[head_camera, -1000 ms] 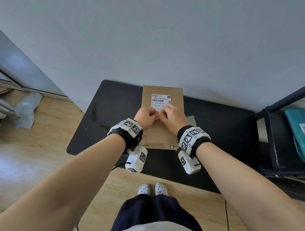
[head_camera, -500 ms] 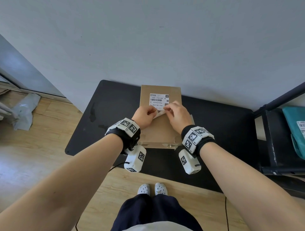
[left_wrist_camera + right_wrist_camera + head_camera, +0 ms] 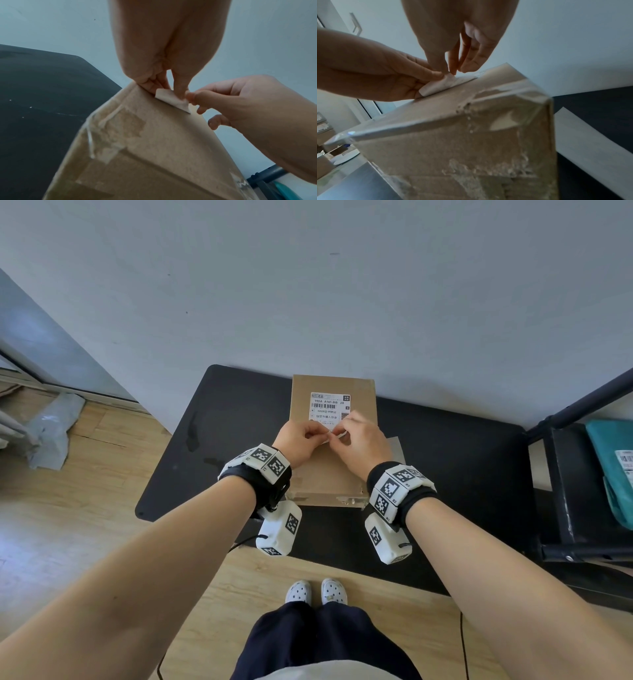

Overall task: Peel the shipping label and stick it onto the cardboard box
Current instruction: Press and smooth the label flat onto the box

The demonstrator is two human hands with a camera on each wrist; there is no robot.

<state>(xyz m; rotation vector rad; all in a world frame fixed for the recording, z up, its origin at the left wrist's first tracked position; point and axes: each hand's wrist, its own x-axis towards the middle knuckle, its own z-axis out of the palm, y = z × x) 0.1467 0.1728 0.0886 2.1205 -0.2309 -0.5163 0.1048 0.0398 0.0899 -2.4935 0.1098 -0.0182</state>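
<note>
From my head view, the label lies on top of the box, just beyond my knuckles, white with a barcode and black print. My left hand and right hand meet at its near edge. From my left wrist, both hands pinch the label's lifted near corner. From my right wrist, that edge curls up off the brown, tape-scarred box between my fingertips.
</note>
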